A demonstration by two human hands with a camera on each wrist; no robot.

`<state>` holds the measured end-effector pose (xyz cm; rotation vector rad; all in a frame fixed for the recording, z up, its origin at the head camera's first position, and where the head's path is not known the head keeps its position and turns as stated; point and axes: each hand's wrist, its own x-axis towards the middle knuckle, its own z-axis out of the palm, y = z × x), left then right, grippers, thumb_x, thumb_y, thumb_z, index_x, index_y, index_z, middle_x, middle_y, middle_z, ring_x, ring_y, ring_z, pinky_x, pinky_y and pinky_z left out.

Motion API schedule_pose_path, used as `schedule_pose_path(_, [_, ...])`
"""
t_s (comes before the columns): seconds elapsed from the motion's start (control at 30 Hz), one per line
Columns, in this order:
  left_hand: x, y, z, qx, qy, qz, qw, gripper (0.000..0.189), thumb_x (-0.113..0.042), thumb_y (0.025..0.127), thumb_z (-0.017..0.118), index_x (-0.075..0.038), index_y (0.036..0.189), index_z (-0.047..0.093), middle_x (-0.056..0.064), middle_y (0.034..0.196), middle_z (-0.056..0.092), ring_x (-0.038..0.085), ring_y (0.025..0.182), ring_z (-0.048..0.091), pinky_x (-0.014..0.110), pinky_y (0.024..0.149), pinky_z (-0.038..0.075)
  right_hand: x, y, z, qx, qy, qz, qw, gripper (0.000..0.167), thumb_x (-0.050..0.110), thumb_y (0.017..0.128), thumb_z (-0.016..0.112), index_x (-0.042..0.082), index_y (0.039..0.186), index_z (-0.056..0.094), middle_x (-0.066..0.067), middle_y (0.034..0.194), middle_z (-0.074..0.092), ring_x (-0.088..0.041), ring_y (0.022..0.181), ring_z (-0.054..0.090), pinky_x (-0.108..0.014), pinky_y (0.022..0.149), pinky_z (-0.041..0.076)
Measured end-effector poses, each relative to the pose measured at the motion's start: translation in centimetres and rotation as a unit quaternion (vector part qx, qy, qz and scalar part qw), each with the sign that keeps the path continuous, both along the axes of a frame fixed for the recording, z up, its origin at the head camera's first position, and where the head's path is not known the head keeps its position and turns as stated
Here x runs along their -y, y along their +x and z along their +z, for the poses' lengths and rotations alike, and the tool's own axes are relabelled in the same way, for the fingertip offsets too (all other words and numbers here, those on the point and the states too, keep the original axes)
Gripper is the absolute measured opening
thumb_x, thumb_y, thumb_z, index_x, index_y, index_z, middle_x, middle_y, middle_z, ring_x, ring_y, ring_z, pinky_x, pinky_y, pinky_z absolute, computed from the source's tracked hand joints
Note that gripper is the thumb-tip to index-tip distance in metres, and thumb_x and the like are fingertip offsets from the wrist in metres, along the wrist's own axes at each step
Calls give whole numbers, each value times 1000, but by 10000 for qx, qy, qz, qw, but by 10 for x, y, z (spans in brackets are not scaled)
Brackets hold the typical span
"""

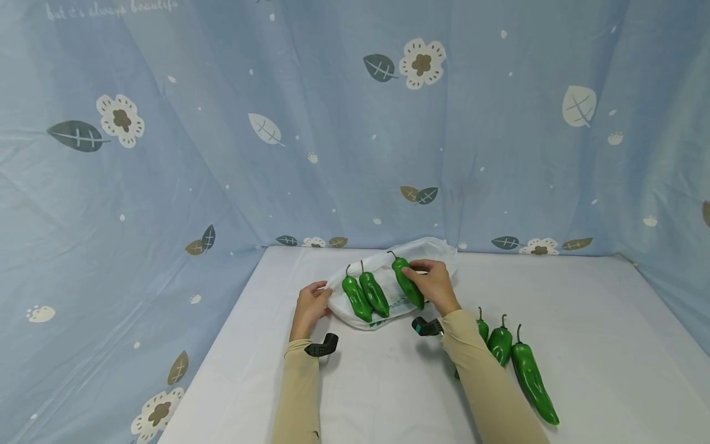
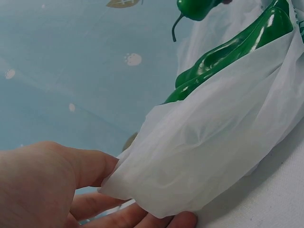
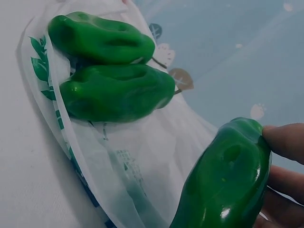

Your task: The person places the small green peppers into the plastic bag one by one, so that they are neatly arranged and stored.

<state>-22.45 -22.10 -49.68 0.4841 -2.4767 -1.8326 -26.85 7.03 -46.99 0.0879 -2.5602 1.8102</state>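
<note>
A white plastic bag with green print lies spread on the table. Two green peppers rest side by side on it, stems pointing away from me; the right wrist view shows them close up. At the bag's left edge, my left hand pinches the plastic between thumb and fingers, seen also in the left wrist view. My right hand grips a third green pepper near its stem end, over the right part of the bag. In the right wrist view this pepper is apart from the other two.
Several more green peppers lie on the white table at the right, one fully visible, others partly hidden by my right sleeve. A blue patterned curtain hangs behind and to the left of the table.
</note>
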Motion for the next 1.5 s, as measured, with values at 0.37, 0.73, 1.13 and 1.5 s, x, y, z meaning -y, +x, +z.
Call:
schedule_pose_path(0.37, [0, -2, -1, 94, 47, 33, 9999, 45, -22, 104, 58, -4, 146, 56, 24, 136, 65, 32, 115, 68, 34, 83, 63, 9, 0, 1, -124, -3, 135, 9998, 40, 24, 98, 72, -2, 127, 70, -24, 130, 69, -38, 115, 69, -46, 94, 60])
schedule_pose_path(0.73, [1, -4, -3, 61, 6, 1, 10000, 45, -22, 104, 58, -3, 144, 57, 24, 135, 65, 31, 113, 69, 33, 81, 63, 15, -5, -6, -103, 160, 177, 9997, 39, 23, 97, 73, -2, 128, 70, -25, 131, 68, -40, 117, 68, -47, 96, 59])
schedule_pose_path(1.13, [1, -4, -2, -37, 87, -31, 10000, 44, -20, 104, 58, -1, 144, 57, 26, 136, 65, 31, 112, 69, 34, 81, 64, 23, -8, -12, -220, 249, 141, 9993, 38, 21, 96, 74, -4, 124, 71, -26, 127, 70, -41, 115, 69, -50, 96, 59])
schedule_pose_path(1.5, [2, -3, -3, -83, 88, -12, 9999, 43, -19, 104, 58, -2, 143, 58, 26, 135, 66, 31, 113, 69, 36, 82, 64, 26, -9, -15, -137, 175, 187, 9996, 39, 22, 96, 74, -4, 125, 70, -27, 127, 69, -40, 113, 70, -50, 96, 59])
